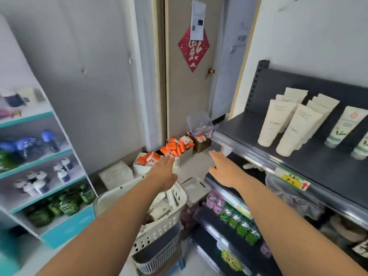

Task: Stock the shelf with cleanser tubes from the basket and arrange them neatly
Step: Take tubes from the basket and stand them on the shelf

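Left hand (163, 174) and right hand (226, 172) hung outstretched, empty, fingers straight. Cleanser tubes (165, 204) lay jumbled in the basket (157, 234), it seemed: light, squashy, probably slick, best gripped mid-body for the shelf (318, 162).

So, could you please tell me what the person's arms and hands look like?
No sleeves show: the left forearm and right forearm are bare. The left hand and right hand wear no gloves, and no watch, bracelet or ring is visible.
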### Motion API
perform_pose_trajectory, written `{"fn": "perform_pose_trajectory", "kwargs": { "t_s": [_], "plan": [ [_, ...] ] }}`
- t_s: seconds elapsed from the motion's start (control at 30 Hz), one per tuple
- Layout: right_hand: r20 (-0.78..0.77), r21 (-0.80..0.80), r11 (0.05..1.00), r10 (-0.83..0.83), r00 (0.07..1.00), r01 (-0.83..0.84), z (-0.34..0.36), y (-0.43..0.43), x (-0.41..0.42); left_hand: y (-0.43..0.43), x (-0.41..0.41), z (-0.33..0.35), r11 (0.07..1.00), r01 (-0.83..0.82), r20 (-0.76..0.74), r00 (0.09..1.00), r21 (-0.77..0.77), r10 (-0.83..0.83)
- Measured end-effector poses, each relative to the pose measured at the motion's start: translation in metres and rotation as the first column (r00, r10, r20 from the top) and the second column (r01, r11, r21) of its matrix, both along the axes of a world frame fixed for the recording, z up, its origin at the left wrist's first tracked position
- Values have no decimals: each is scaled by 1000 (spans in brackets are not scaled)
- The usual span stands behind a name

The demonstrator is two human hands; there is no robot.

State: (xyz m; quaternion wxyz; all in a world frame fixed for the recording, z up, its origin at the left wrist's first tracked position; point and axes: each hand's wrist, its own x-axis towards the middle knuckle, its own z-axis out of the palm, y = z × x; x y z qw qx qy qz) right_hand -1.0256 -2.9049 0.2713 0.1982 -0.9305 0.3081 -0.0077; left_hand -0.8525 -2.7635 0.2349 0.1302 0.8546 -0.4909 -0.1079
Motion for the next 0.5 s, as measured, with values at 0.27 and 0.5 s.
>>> {"fn": "perform_pose_trajectory", "kwargs": {
  "t_s": [0.27, 0.5],
  "plan": [
    [-52, 66, 995, 84, 995, -81, -55, 47, 105, 72, 86, -49, 981, -121, -8, 992, 148, 124],
    [-168, 157, 972, 199, 965, -174, -108, 50, 155, 103, 120, -103, 941, -240, -74, 962, 239, 264]
  ]
}}
